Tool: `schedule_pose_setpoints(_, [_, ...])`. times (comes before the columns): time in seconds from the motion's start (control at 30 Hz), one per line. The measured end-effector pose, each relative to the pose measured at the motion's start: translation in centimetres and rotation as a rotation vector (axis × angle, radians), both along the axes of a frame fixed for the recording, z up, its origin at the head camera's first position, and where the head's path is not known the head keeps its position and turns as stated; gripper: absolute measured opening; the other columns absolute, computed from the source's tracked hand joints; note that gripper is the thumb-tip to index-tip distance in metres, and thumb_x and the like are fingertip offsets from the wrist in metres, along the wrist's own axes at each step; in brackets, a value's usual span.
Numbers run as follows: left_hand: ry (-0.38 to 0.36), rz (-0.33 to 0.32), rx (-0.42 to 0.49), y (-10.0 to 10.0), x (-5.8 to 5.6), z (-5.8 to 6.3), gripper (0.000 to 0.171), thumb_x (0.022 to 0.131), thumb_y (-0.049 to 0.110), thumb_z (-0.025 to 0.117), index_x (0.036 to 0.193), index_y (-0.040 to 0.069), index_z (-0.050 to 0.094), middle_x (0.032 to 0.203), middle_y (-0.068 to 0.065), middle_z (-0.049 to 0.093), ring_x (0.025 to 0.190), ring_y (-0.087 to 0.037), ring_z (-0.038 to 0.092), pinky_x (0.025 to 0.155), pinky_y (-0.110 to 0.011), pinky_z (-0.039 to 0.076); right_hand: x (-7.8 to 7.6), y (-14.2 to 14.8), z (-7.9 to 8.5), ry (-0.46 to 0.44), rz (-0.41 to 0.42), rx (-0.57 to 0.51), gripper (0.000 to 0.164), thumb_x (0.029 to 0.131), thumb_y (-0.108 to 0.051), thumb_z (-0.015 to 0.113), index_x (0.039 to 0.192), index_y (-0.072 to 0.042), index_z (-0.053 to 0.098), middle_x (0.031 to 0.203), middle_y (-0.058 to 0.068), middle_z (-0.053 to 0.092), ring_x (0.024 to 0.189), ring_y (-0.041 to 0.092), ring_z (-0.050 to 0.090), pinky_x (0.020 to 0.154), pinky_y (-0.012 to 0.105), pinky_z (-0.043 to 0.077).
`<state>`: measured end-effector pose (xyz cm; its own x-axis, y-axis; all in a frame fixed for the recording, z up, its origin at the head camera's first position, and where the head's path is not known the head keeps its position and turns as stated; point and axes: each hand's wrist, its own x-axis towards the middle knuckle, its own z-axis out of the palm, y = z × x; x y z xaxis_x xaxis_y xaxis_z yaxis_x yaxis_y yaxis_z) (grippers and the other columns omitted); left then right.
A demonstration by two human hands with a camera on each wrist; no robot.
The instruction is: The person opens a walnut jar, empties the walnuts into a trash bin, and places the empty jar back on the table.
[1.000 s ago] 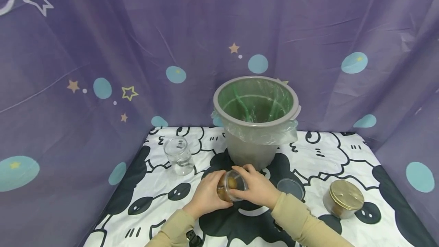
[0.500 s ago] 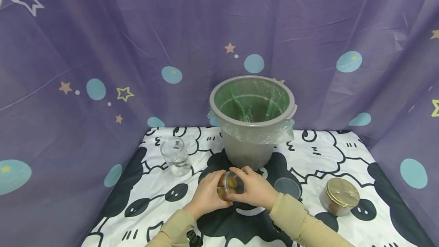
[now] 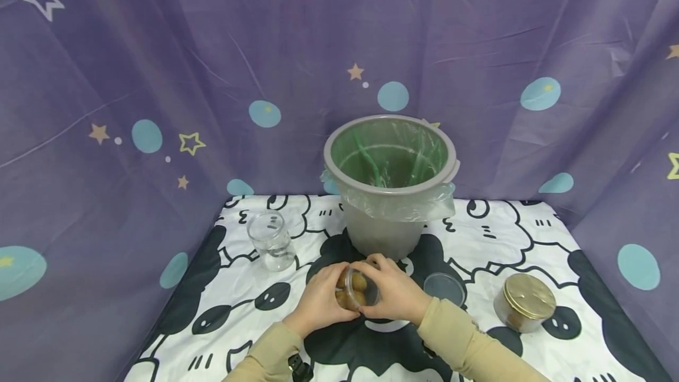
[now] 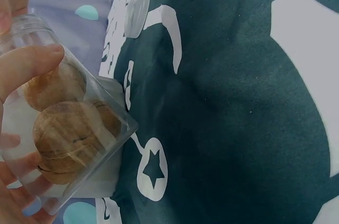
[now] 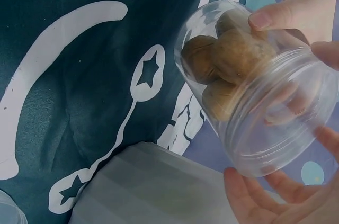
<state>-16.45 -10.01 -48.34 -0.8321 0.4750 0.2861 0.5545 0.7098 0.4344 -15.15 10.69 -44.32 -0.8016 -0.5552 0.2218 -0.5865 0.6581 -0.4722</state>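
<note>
Between both hands is a clear plastic jar, tilted on its side with its mouth toward the right hand. Several walnuts lie in its closed end, and no lid covers the mouth in the right wrist view. My left hand grips the body, thumb on one side and fingers on the other. Around the rim, my right hand holds with thumb and fingertips spread to opposite sides. Just beyond the hands stands a grey bin lined with a see-through green bag. A round translucent lid lies beside the right forearm.
At the right stands a jar with a gold lid and brownish contents. An uncovered clear jar stands at the back left. The black-and-white patterned cloth covers the table, with a purple curtain behind.
My right thumb has moved from across the jar's mouth to its lower rim. The left hand keeps its grip. The head view has shifted slightly.
</note>
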Motion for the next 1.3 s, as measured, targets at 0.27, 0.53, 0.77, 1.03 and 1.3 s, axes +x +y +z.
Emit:
schedule_pose_setpoints(0.27, [-0.026,0.005,0.04,-0.3,0.1,0.0,0.093,0.057,0.038,0.089,0.133,0.007,0.046,0.125,-0.007,0.057,0.113,-0.025,0.055,0.095,-0.043,0.047,-0.1,0.1,-0.1,0.062,0.037,-0.018,0.075,0.067,-0.029,0.083,0.133,-0.026,0.049,0.126,0.015,0.045,0.108,0.031,0.051,0.074,0.043,0.053])
schedule_pose_setpoints(0.53, [-0.039,0.011,0.054,-0.4,0.1,0.1,0.091,0.058,0.036,0.089,0.133,0.006,0.047,0.125,-0.007,0.057,0.112,-0.024,0.056,0.095,-0.042,0.047,-0.1,0.2,0.0,0.061,0.016,-0.031,0.075,0.064,-0.027,0.085,0.13,-0.023,0.049,0.126,0.014,0.044,0.108,0.029,0.05,0.075,0.043,0.053])
schedule_pose_setpoints(0.77, [-0.069,0.034,0.068,-0.7,0.3,0.2,0.09,0.058,0.036,0.089,0.132,0.007,0.047,0.124,-0.007,0.058,0.112,-0.024,0.056,0.094,-0.043,0.047,-0.2,0.6,0.0,0.012,0.007,-0.05,0.077,0.066,-0.023,0.083,0.133,-0.024,0.047,0.126,0.013,0.041,0.108,0.029,0.049,0.074,0.042,0.052])
schedule_pose_setpoints(1.03, [-0.094,0.092,0.09,-1.4,0.3,0.1,0.091,0.057,0.035,0.089,0.132,0.005,0.048,0.123,-0.01,0.058,0.109,-0.026,0.057,0.092,-0.045,0.048,-0.4,1.1,-0.3,-0.052,-0.008,-0.063,0.078,0.068,-0.022,0.082,0.137,-0.025,0.046,0.13,0.014,0.039,0.113,0.031,0.047,0.078,0.044,0.051])
schedule_pose_setpoints(1.3, [-0.109,0.16,0.117,-2.2,0.3,0.2,0.092,0.057,0.035,0.09,0.133,0.005,0.046,0.127,-0.011,0.056,0.113,-0.029,0.056,0.094,-0.047,0.047,-0.6,1.3,-0.6,-0.037,-0.025,-0.073,0.076,0.067,-0.023,0.083,0.133,-0.017,0.046,0.125,0.013,0.042,0.1,0.023,0.053,0.077,0.04,0.053])
